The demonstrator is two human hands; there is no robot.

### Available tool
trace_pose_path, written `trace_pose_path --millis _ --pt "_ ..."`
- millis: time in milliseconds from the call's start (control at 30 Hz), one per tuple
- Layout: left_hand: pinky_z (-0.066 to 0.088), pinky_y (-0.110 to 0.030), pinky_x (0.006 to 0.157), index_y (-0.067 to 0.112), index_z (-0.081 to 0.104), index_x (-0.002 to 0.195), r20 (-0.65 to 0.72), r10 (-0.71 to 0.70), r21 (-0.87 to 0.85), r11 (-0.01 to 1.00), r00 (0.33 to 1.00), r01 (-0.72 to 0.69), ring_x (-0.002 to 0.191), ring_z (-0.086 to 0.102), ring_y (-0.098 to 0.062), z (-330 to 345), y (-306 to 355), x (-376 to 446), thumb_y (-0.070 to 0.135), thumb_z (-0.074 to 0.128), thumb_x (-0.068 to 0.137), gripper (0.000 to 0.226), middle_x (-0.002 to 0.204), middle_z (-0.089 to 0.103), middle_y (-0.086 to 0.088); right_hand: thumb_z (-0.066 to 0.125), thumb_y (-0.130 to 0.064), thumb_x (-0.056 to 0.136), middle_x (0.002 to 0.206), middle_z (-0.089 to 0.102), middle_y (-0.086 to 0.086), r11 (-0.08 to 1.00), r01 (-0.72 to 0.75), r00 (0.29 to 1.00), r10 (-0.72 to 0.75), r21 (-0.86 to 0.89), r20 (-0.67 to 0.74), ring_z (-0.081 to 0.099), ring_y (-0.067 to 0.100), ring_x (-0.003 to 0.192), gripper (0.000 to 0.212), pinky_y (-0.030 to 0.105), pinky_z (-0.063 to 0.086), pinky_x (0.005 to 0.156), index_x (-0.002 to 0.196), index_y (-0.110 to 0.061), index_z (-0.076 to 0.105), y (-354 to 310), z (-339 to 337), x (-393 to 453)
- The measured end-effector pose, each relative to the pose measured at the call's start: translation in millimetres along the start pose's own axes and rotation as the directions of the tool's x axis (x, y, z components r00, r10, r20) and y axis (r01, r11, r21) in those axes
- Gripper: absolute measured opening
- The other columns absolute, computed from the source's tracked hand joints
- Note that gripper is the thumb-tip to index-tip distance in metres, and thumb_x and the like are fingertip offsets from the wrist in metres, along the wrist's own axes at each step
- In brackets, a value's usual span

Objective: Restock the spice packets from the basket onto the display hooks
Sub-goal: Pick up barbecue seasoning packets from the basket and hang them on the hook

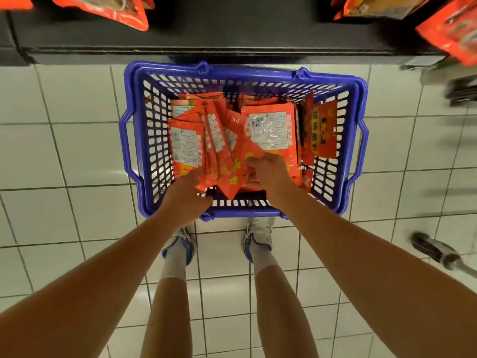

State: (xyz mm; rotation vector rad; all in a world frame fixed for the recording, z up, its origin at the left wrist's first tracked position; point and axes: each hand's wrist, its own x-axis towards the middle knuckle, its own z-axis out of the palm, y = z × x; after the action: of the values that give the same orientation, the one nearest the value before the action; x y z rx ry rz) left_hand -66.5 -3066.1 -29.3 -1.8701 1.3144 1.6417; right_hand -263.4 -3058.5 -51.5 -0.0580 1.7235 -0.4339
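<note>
Inside basket (356, 140) near edge, both hands (265, 171) gripping packets (227, 174)

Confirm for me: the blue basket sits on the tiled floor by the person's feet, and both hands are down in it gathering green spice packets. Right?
Not quite. The head view shows the packets are red-orange, not green. The rest holds: the blue basket sits on the tiled floor by the feet, with the left hand and right hand down in it on the packets.

Glossy red foil-like packets (268, 130) fill a blue plastic basket (129, 140) on shiny glazed tiles (77, 156).
</note>
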Motion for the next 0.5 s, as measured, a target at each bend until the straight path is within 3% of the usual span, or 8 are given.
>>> trace_pose_path --millis 100,167,233,267,333,400,433,500 --pt "0.043 -0.041 0.108 0.032 0.026 0.158 0.037 0.271 0.17 0.947 0.962 -0.273 0.139 0.04 -0.026 13 -3 -5 0.012 0.083 0.075 0.102 0.156 0.037 -0.006 0.06 -0.011 0.097 0.077 0.072 0.01 0.985 -0.055 0.984 0.025 0.166 0.177 0.07 0.026 0.07 0.009 0.046 0.063 0.078 0.1 -0.008 0.067 -7 4 -22" --pt "0.04 -0.037 0.103 0.032 0.025 0.159 -0.032 0.426 0.201 0.889 0.904 -0.412 0.141 0.038 -0.027 22 -1 -4 0.015 0.075 0.086 0.089 0.157 0.036 -0.008 0.06 -0.017 0.098 0.082 0.073 0.012 0.971 -0.109 0.957 0.045 0.214 0.285 0.071 0.029 0.078 0.014 0.047 0.062 0.083 0.094 -0.009 0.071 -10 0 -32" --pt "0.043 -0.027 0.095 0.024 0.048 0.149 -0.159 0.455 0.144 0.888 0.876 -0.436 0.126 0.055 -0.026 29 2 -3 0.015 0.061 0.098 0.054 0.145 0.053 -0.009 0.059 -0.031 0.099 0.083 0.075 0.012 0.975 -0.117 0.944 0.05 0.188 0.327 0.073 0.028 0.078 0.03 0.04 0.063 0.074 0.082 -0.013 0.077 -12 -9 -35" --pt "0.043 -0.018 0.088 0.02 0.059 0.14 -0.221 0.411 0.077 0.911 0.885 -0.404 0.111 0.062 -0.019 32 4 -4 0.016 0.057 0.101 0.04 0.133 0.063 -0.008 0.059 -0.039 0.099 0.084 0.076 0.011 0.982 -0.082 0.961 0.033 0.172 0.275 0.074 0.027 0.077 0.036 0.039 0.062 0.07 0.08 -0.016 0.078 -14 -15 -34" --pt "0.038 -0.005 0.06 0.018 0.07 0.121 -0.261 0.267 -0.052 0.956 0.928 -0.29 0.071 0.062 0.001 33 8 -6 0.018 0.054 0.103 0.025 0.092 0.074 0.002 0.064 -0.045 0.096 0.091 0.077 0.008 0.996 0.069 0.996 -0.066 0.06 -0.058 0.075 0.028 0.082 0.029 0.042 0.062 0.073 0.095 -0.018 0.074 -14 -32 -17" --pt "0.035 -0.011 0.046 0.023 0.072 0.102 -0.229 0.185 -0.125 0.968 0.956 -0.218 0.05 0.054 -0.001 31 9 -7 0.021 0.055 0.102 0.018 0.061 0.062 0.012 0.07 -0.037 0.091 0.107 0.071 0.006 0.953 0.164 0.874 -0.261 -0.256 -0.41 0.071 0.03 0.097 0.035 0.043 0.06 0.084 0.119 -0.017 0.061 -17 -53 6" --pt "0.038 -0.016 0.046 0.026 0.069 0.092 -0.212 0.158 -0.147 0.97 0.964 -0.191 0.048 0.052 -0.003 29 10 -7 0.021 0.055 0.102 0.018 0.058 0.059 0.011 0.073 -0.032 0.089 0.115 0.067 0.006 0.918 0.161 0.814 -0.33 -0.362 -0.477 0.068 0.028 0.102 0.044 0.037 0.057 0.085 0.126 -0.016 0.055 -18 -64 18" --pt "0.038 -0.02 0.044 0.019 0.065 0.079 -0.188 0.098 -0.218 0.966 0.977 -0.138 0.042 0.047 -0.004 27 11 -8 0.018 0.056 0.1 0.023 0.057 0.057 0.002 0.074 -0.029 0.088 0.12 0.063 0.006 0.873 0.098 0.82 -0.343 -0.478 -0.458 0.065 0.023 0.096 0.053 0.027 0.049 0.075 0.134 -0.017 0.05 -22 -81 41"
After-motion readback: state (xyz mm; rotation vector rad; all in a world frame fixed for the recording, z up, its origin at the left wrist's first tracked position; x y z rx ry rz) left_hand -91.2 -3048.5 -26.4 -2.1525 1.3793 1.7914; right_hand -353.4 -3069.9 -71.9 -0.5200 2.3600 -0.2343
